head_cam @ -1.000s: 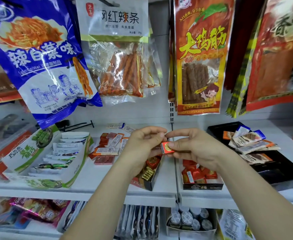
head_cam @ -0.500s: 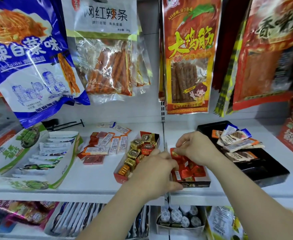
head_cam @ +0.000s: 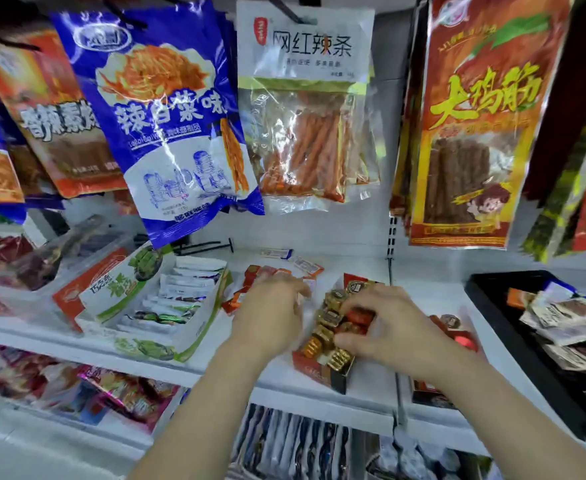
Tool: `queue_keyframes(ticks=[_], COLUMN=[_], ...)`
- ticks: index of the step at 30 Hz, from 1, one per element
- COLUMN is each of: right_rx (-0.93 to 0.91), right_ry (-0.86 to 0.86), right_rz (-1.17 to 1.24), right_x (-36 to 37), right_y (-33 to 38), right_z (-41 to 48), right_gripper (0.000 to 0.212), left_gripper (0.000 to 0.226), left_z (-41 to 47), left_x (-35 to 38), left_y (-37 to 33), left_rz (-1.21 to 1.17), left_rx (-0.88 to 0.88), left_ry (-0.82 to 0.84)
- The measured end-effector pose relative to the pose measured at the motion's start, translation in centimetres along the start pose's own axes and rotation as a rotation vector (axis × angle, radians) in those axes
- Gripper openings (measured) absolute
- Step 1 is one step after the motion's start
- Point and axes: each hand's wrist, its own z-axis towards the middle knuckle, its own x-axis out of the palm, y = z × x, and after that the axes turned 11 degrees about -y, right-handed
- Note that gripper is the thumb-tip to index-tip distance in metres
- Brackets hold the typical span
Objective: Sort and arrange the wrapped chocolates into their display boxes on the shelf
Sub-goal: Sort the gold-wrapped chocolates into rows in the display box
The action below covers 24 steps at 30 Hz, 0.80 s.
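At lower centre of the frame, on the white shelf (head_cam: 277, 375), the narrow display box (head_cam: 319, 370) stands with gold-wrapped chocolates (head_cam: 329, 318) packed along it. My right hand (head_cam: 388, 323) is over this box, fingers curled and thumb low toward its near end. One red-wrapped chocolate (head_cam: 360, 315) lies among the gold ones, between thumb and fingers. Motion blur prevents confirmation: I cannot tell whether I have it pinched or merely bracket it.

My left hand (head_cam: 270, 306), just left of the box, has its fingers spread and relaxed and holds nothing visible. It is above the loose red pieces (head_cam: 250, 275) lying on the shelf; contact cannot be confirmed.

Assessment: the step in hand appears to be lifting the stray red piece out of the gold box. Its likely home is the second box (head_cam: 426, 393), right of centre and largely hidden behind my right wrist.

Recommendations:
- Take the red piece by its sides with fingertips only, so the neighbouring gold pieces stay seated.
- Lift straight up before moving toward the right of the frame.
- Steady the box wall with my left hand, since it looks light enough to slide.
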Motion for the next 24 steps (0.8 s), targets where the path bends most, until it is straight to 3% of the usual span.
queue_keyframes(ticks=[2, 5, 11, 15, 17, 19, 21, 24], right_rx=[-0.064, -0.159, -0.149, -0.129, -0.104, -0.053, -0.012, 0.013], right_ry=[0.143, 0.179, 0.163, 0.231, 0.256, 0.21, 0.076, -0.044], right_rz=[-0.153, -0.279, -0.298, -0.293, -0.197, -0.045, 0.073, 0.055], right_x=[1.5, 3.2, 3.2, 2.1, 1.5, 1.0, 0.7, 1.5], right_y=[1.6, 2.6, 2.2, 1.6, 1.4, 1.5, 1.7, 1.8], right_z=[-0.4, -0.7, -0.4, -0.2, 0.1, 0.7, 2.0, 5.4], right_gripper=[0.056, 0.057, 0.034, 0.034, 0.035, 0.03, 0.014, 0.01], left_gripper=[0.048, 0.048, 0.038, 0.044, 0.034, 0.022, 0.028, 0.02], left_z=[0.0, -0.4, 0.5, 0.8, 0.8, 0.8, 1.3, 3.1], left_x=[0.9, 2.4, 3.4, 2.8, 2.2, 2.1, 2.0, 1.9], left_y=[3.6, 6.2, 6.7, 6.9, 7.0, 7.0, 6.7, 6.1], left_rz=[0.085, 0.095, 0.134, 0.113, 0.012, -0.108, -0.131, -0.1], left_rx=[-0.118, -0.165, -0.188, -0.218, -0.265, -0.325, -0.356, -0.356], left_ry=[0.085, 0.186, 0.232, 0.306, 0.325, 0.279, 0.152, 0.016])
